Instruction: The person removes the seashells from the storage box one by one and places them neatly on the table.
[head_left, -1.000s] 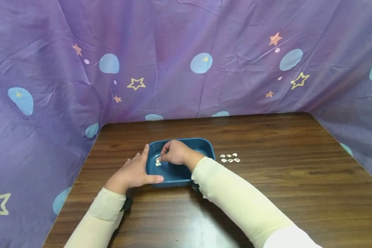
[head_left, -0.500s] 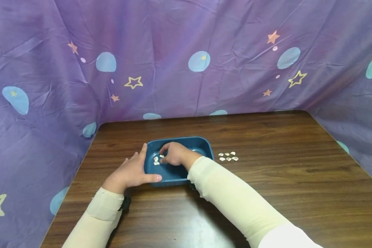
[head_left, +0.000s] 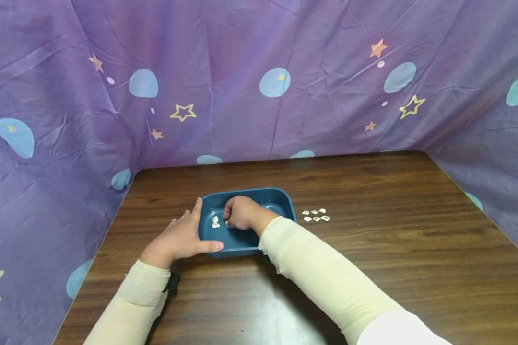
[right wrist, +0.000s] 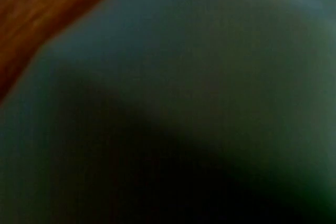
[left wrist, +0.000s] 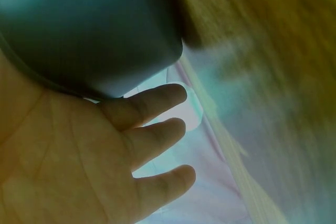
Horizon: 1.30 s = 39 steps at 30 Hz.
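Observation:
In the head view, the blue tray point(head_left: 241, 250) sits on the table. My left hand point(head_left: 177, 242) rests against its left end, thumb over the near rim and index finger by the far left corner. The left wrist view shows that hand point(left wrist: 79, 156) with fingers extended beside the tray's dark wall point(left wrist: 105, 30). Inside the tray, my right hand point(head_left: 243, 213) has curled fingers and pinches a small white shell point(head_left: 227, 224), partly hidden by the fingertips. Two more shells point(head_left: 216, 224) lie left of it. The right wrist view is dark and blurred, showing tray surface point(right wrist: 210, 77) but no hand.
Several small pale shells point(head_left: 316, 219) lie in two rows on the wooden table point(head_left: 393, 230), right of the tray. A purple patterned cloth point(head_left: 233, 96) hangs behind and at both sides of the table.
My right hand has brought its shell away from the two at the left, first rightward, then toward the near side. Its fingers have drawn closer together. My left hand stays at the tray.

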{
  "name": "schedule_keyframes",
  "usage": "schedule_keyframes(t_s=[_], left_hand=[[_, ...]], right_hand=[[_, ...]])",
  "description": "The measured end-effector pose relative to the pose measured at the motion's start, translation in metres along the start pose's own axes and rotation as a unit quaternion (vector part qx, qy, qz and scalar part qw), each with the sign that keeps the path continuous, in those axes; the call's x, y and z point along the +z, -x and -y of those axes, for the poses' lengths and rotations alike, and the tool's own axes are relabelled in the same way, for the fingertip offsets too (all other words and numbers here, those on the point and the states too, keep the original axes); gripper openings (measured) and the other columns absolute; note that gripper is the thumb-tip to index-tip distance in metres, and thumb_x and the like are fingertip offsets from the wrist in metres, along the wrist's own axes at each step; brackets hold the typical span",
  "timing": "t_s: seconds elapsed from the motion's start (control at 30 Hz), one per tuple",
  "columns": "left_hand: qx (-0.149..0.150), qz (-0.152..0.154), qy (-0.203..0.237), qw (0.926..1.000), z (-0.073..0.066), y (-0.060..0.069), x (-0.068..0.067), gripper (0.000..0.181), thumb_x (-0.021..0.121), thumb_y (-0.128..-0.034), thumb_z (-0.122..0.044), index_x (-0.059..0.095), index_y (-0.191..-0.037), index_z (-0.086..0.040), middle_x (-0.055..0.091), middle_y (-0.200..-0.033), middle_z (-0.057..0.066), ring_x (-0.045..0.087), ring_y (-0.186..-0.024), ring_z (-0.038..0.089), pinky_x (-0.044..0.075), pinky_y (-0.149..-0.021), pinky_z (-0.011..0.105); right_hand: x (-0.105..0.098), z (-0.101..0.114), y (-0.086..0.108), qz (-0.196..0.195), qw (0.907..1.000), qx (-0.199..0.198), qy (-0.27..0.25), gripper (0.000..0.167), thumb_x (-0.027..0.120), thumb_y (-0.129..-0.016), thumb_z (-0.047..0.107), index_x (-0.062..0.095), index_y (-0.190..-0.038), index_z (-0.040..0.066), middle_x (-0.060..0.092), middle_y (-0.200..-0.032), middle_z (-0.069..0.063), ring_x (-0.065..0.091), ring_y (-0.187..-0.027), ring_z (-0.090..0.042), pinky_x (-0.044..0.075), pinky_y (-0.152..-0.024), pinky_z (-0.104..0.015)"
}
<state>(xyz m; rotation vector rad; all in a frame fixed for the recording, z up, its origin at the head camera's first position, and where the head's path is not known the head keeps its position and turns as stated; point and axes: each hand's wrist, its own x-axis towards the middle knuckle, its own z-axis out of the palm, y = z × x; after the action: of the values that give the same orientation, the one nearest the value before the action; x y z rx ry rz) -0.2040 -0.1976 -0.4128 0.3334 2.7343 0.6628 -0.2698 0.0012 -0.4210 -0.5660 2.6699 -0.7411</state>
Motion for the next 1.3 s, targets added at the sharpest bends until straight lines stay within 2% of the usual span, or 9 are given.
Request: schedule_keyframes(t_s=[0.3,0.53,0.7,0.83,1.07,1.3], left_hand=[[-0.001,0.002,0.000,1.0000,0.0014,0.0009,0.0013,0.140,0.076,-0.0835,-0.072,-0.009,-0.167,0.001,0.020,-0.168,0.038,0.019,-0.156,0.055,0.013,-0.123,0.074],[-0.002,0.000,-0.003,1.0000,0.0043,-0.0015,0.0020,0.140,0.075,-0.0835,-0.073,-0.010,-0.167,0.001,0.019,-0.168,0.036,0.019,-0.157,0.054,0.013,-0.124,0.073],[0.000,-0.002,-0.003,1.0000,0.0056,-0.0026,0.0029,0.140,0.075,-0.0832,-0.073,-0.009,-0.167,0.001,0.020,-0.168,0.037,0.019,-0.157,0.054,0.013,-0.124,0.073],[0.001,-0.004,-0.002,1.0000,0.0054,-0.0024,0.0026,0.140,0.075,-0.0831,-0.073,-0.009,-0.167,0.001,0.021,-0.168,0.037,0.020,-0.157,0.054,0.013,-0.124,0.073],[0.001,-0.003,0.001,1.0000,0.0027,-0.0011,0.0006,0.139,0.076,-0.0836,-0.072,-0.009,-0.167,0.001,0.021,-0.168,0.037,0.020,-0.157,0.055,0.013,-0.124,0.073],[0.002,-0.003,0.003,1.0000,0.0015,0.0000,-0.0004,0.139,0.076,-0.0839,-0.070,-0.008,-0.167,0.002,0.020,-0.168,0.037,0.019,-0.157,0.055,0.012,-0.124,0.073]], right_hand=[[0.0004,0.0001,-0.0003,0.013,0.9999,0.006,0.003,0.014,0.079,-0.088,0.004,0.070,-0.083,0.013,0.064,-0.078,0.002,0.057,-0.074,-0.012,0.047,-0.070,-0.024],[-0.0007,-0.0005,-0.0010,0.011,0.9999,-0.001,0.007,0.011,0.079,-0.086,0.004,0.078,-0.093,0.013,0.074,-0.089,0.002,0.057,-0.080,-0.011,0.050,-0.079,-0.023],[0.0001,-0.0010,-0.0004,0.014,0.9999,0.008,-0.003,0.008,0.081,-0.089,0.008,0.074,-0.089,0.013,0.068,-0.084,0.002,0.058,-0.079,-0.013,0.050,-0.077,-0.026],[0.0007,-0.0008,0.0003,0.017,0.9998,0.010,-0.001,0.013,0.080,-0.091,0.007,0.070,-0.085,0.013,0.064,-0.080,0.002,0.058,-0.077,-0.013,0.047,-0.073,-0.026],[0.0002,-0.0001,0.0003,0.003,0.9999,0.004,0.012,0.014,0.081,-0.088,0.006,0.070,-0.082,0.013,0.062,-0.076,0.003,0.056,-0.075,-0.013,0.047,-0.072,-0.025],[-0.0008,0.0004,0.0014,0.006,0.9999,0.009,0.005,0.014,0.081,-0.089,0.006,0.070,-0.084,0.012,0.061,-0.077,0.003,0.056,-0.075,-0.013,0.046,-0.072,-0.025]])
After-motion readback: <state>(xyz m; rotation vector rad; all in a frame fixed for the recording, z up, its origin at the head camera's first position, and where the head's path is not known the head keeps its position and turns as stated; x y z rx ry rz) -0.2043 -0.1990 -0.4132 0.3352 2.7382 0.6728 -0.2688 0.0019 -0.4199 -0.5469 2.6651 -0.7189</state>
